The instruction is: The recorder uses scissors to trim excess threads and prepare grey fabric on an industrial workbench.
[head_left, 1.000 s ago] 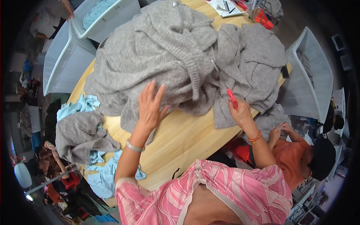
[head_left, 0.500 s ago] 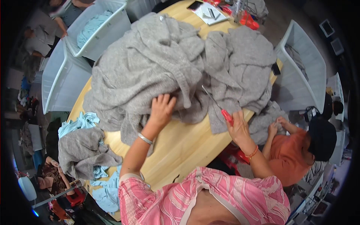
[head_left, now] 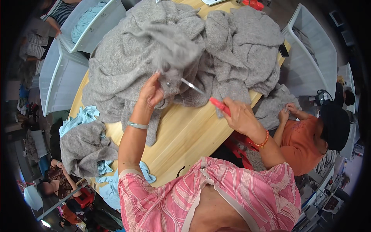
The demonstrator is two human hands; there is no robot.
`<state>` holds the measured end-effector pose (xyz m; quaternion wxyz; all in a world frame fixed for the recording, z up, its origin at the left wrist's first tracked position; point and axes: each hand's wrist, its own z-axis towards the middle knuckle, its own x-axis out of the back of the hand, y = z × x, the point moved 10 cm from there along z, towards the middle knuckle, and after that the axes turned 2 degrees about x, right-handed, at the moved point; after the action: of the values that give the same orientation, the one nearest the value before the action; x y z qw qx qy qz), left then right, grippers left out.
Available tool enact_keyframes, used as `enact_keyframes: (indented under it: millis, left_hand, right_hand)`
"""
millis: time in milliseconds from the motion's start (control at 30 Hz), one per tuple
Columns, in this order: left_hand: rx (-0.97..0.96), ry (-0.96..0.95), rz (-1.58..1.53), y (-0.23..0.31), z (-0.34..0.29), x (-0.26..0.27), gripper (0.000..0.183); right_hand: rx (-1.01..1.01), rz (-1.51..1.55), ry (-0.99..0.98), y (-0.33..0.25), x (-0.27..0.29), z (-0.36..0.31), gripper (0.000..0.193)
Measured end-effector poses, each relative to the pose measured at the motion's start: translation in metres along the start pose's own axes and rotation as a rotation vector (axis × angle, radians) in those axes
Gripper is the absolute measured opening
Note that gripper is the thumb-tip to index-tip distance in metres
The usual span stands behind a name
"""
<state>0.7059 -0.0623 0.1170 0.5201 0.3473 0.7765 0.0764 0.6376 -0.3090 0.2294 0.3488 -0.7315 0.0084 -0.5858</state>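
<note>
A big heap of grey knit garments (head_left: 119, 58) covers the middle of the table. At its near edge my left hand (head_left: 152, 92) pinches a grey knit garment (head_left: 176, 46), whose upper part is smeared by motion. A small shiny spot shows on the knit beside my fingertips; I cannot make out what it is. My right hand (head_left: 244, 118) is closed round the red handle of a tool (head_left: 221, 106) with a thin metal shaft, like a screwdriver. Its shaft points up and left toward the held garment, and its tip lies in front of the knit.
The wooden table (head_left: 181, 143) has light blue cloths (head_left: 83, 118) and another grey knit (head_left: 85, 149) at its left edge. White plastic bins (head_left: 62, 77) stand left and right. A black phone (head_left: 283, 50) lies by the right edge. A co-worker in orange (head_left: 299, 143) handles grey knit nearby.
My left hand has lifted part of a garment off the heap and now holds it. My right hand has brought the tool left and up toward it. The view has shifted slightly.
</note>
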Motion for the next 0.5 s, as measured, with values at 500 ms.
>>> enact_keyframes:
  millis: [500]
  left_hand:
    - [-0.101,0.202,0.315,-0.018,-0.005,0.055,0.027]
  right_hand:
    - [-0.021,-0.056,-0.088,-0.016,0.006,0.014,0.024]
